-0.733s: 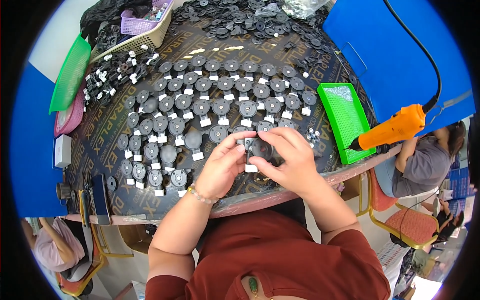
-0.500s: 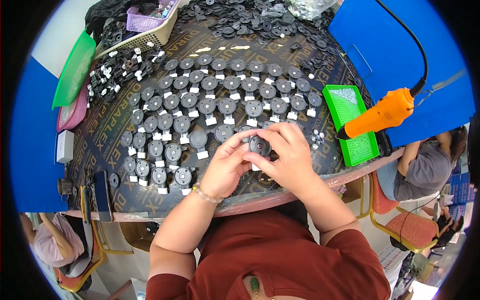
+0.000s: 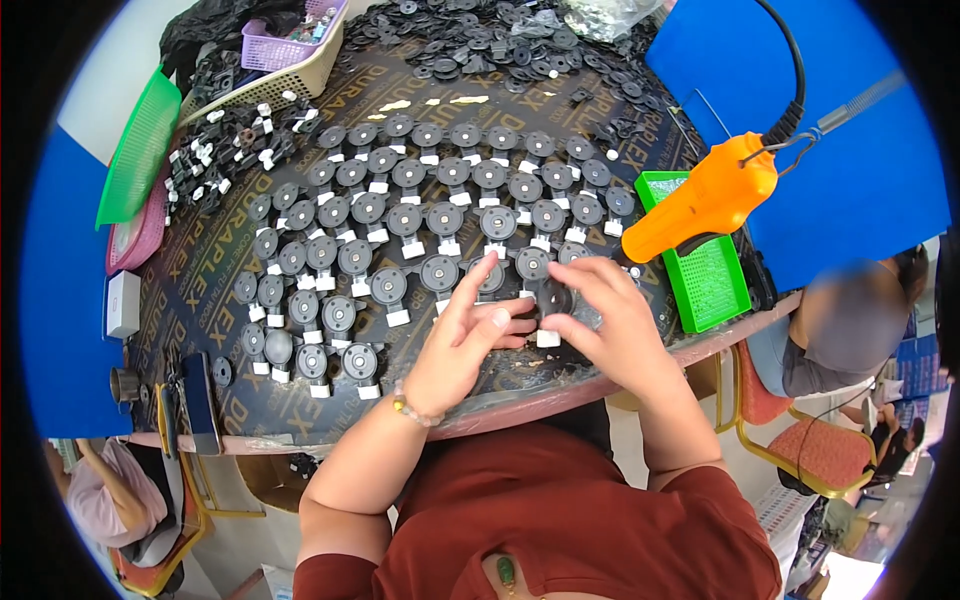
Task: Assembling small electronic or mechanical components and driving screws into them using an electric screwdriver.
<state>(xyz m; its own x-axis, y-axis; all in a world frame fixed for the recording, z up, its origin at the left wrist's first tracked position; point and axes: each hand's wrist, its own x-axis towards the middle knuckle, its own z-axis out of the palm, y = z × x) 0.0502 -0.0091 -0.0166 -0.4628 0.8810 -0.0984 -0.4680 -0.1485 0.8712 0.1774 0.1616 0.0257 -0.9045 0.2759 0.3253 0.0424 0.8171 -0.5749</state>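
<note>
My left hand [image 3: 468, 338] is open above the near part of the table, fingers apart, holding nothing. My right hand [image 3: 612, 318] curves loosely around a round black part [image 3: 556, 298] with a white block at its lower end. Thumb and index finger stand apart on either side of that part, which looks blurred and half shaded. Beyond both hands, several rows of similar black discs with white blocks [image 3: 444, 222] cover the dark printed table [image 3: 430, 345]. To the right of my right hand hangs an orange electric screwdriver [image 3: 705, 195], tip toward the table.
A green tray [image 3: 706, 290] of small metal pieces lies under the screwdriver. Loose black discs [image 3: 490, 45] are heaped at the far edge. Black-and-white parts [image 3: 225, 145], a green basket [image 3: 142, 150] and a white box [image 3: 123, 304] sit left. Other people sit at both sides.
Both hands were together on the round part. Now the left has come away with its fingers spread, and the right has moved rightward with loosened fingers. The screwdriver has swung left.
</note>
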